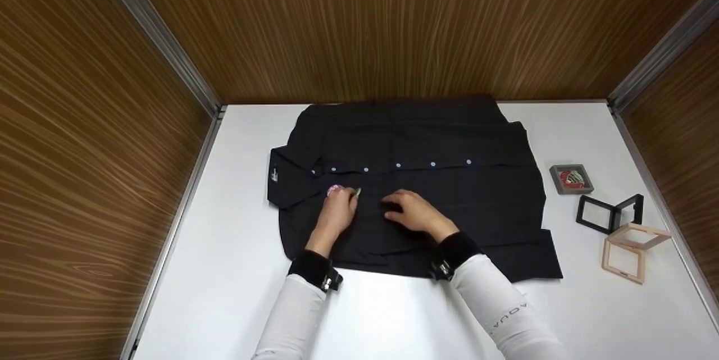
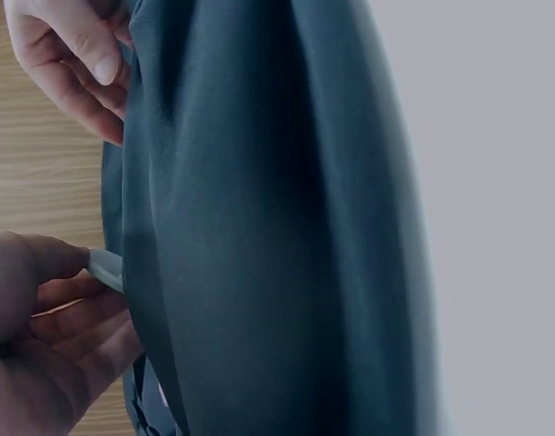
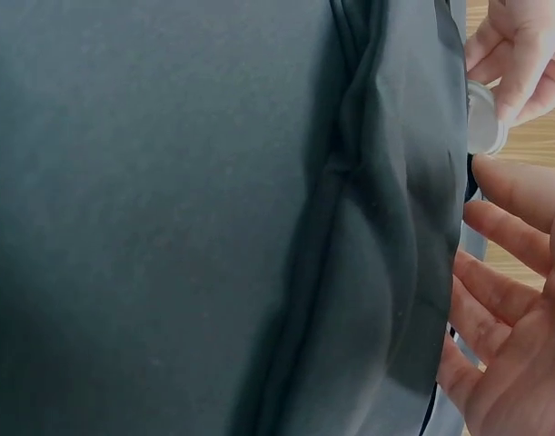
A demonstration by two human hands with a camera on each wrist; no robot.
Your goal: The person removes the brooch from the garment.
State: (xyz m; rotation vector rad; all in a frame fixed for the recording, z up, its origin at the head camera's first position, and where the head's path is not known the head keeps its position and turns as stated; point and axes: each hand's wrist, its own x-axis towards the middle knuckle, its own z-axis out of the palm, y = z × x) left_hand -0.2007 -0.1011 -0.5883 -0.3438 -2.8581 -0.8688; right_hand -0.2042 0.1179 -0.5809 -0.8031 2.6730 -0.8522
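Black cloth makes up the shirt [image 1: 466, 203], which lies spread on the white table [image 1: 236, 191] with its collar [image 1: 292, 180] to the left and a line of pale buttons [image 1: 398, 165] across its middle. Over the near half of it, the left hand [image 1: 336, 211] pinches a small round disc [image 3: 484, 127] between thumb and fingers, while the right hand [image 1: 417, 211] is just to its right, thumb apart from loosely bent fingers, their tips at the cloth, gripping nothing that shows. A pink-and-purple round piece [image 1: 333, 188] shows just on the far side of the left hand, near the collar. Judging by this, the step in hand is placing the disc on the shirt front, and the next move seems to call for the right hand to steady the fabric while the left brings the disc flat against it. On the right of the table sit a grey case [image 1: 574, 190], a black folding frame [image 1: 594, 227] and a pale folding frame [image 1: 624, 246]
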